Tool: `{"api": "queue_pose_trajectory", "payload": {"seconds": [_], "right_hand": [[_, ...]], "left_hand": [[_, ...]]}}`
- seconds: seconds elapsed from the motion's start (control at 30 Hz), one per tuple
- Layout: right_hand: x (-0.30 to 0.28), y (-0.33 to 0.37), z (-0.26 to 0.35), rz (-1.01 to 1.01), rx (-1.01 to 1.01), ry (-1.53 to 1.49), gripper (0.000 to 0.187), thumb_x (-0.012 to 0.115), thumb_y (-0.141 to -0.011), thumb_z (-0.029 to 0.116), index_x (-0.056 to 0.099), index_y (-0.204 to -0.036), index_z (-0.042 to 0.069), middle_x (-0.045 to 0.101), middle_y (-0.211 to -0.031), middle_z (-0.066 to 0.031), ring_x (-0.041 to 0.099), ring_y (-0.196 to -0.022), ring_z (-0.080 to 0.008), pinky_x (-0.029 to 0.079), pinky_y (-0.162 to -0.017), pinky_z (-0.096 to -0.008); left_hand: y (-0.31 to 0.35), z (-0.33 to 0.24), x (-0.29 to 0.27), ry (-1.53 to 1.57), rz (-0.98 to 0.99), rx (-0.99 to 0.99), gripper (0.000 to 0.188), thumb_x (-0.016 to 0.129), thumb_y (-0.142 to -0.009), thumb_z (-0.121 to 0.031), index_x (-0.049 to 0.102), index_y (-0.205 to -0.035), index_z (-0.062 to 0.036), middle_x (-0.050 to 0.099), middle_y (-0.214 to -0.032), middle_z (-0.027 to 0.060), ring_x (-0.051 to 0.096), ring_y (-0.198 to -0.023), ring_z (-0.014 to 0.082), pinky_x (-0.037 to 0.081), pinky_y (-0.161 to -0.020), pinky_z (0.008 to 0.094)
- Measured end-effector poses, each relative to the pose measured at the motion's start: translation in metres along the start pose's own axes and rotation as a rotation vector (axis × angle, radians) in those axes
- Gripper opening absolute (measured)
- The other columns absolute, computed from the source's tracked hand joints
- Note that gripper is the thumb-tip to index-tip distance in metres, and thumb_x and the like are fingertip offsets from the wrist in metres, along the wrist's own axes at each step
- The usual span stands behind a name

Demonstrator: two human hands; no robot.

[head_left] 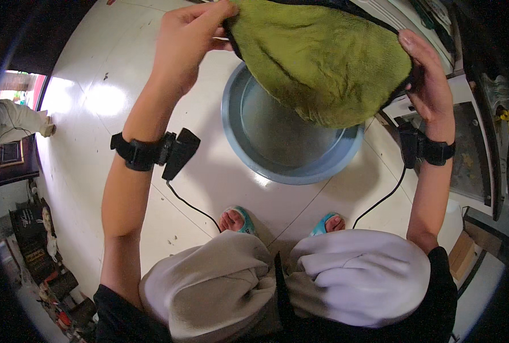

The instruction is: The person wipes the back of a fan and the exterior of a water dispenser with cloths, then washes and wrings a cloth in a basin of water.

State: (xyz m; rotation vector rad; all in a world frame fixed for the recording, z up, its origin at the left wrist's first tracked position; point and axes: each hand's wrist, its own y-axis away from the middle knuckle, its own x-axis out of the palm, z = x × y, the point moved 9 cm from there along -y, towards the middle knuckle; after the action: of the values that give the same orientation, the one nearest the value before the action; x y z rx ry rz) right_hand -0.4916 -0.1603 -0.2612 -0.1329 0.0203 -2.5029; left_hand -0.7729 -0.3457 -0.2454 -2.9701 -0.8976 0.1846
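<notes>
- Floor (94, 114): pale glossy tiles, thin dark joints, bright glare patch at left.
- Basin (291, 143): round, blue-grey, standing on the floor ahead of the feet; upper part hidden by a green cloth.
- Sandals (244, 220): turquoise, one on each foot, on the tiles just near the basin.
- Cardboard box (463, 251): brown, at the right edge.
- Clutter (49, 274): dark items, lower left, unclear.
</notes>
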Motion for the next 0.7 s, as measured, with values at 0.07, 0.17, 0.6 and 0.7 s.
{"api": "queue_pose_trajectory", "payload": {"seconds": [0.07, 0.17, 0.6, 0.7], "right_hand": [[0.017, 0.006, 0.002, 0.073, 0.081, 0.033, 0.034, 0.064, -0.088, 0.023, 0.059, -0.114, 0.002, 0.062, -0.095, 0.0001, 0.06, -0.08, -0.006, 0.051, -0.066, -0.0204], [0.058, 0.011, 0.003, 0.182, 0.062, 0.045, 0.029, 0.06, -0.091, 0.02, 0.057, -0.113, 0.002, 0.06, -0.081, 0.0009, 0.055, -0.061, -0.0027, 0.047, -0.052, -0.0175], [0.117, 0.04, -0.013, 0.502, 0.148, 0.008, 0.028, 0.058, -0.089, 0.013, 0.057, -0.114, 0.001, 0.066, -0.09, 0.0001, 0.046, -0.061, 0.0029, 0.032, -0.049, -0.0121], [0.12, 0.041, -0.01, 0.501, 0.089, -0.005, 0.028, 0.06, -0.089, 0.016, 0.058, -0.113, 0.002, 0.068, -0.097, -0.0018, 0.043, -0.058, 0.0042, 0.028, -0.047, -0.0126]], "left_hand": [[0.008, -0.01, 0.009, -0.017, 0.029, -0.088, 0.025, 0.057, -0.089, -0.018, 0.068, -0.079, 0.0021, 0.065, -0.074, 0.0039, 0.06, -0.07, 0.0098, 0.051, -0.064, 0.026], [0.024, -0.024, 0.055, 0.021, 0.387, -0.033, 0.018, 0.056, -0.09, -0.011, 0.067, -0.09, 0.0038, 0.066, -0.082, 0.0045, 0.059, -0.074, 0.0082, 0.049, -0.068, 0.0224], [0.053, -0.036, 0.089, -0.494, 0.223, 0.684, 0.034, 0.083, -0.066, -0.015, 0.068, -0.095, -0.0054, 0.067, -0.085, 0.0059, 0.063, -0.075, 0.0144, 0.05, -0.066, 0.0266], [0.053, -0.032, 0.092, -0.49, 0.274, 0.661, 0.037, 0.082, -0.067, -0.013, 0.068, -0.1, -0.005, 0.068, -0.085, 0.0068, 0.063, -0.073, 0.014, 0.051, -0.067, 0.0269]]}}
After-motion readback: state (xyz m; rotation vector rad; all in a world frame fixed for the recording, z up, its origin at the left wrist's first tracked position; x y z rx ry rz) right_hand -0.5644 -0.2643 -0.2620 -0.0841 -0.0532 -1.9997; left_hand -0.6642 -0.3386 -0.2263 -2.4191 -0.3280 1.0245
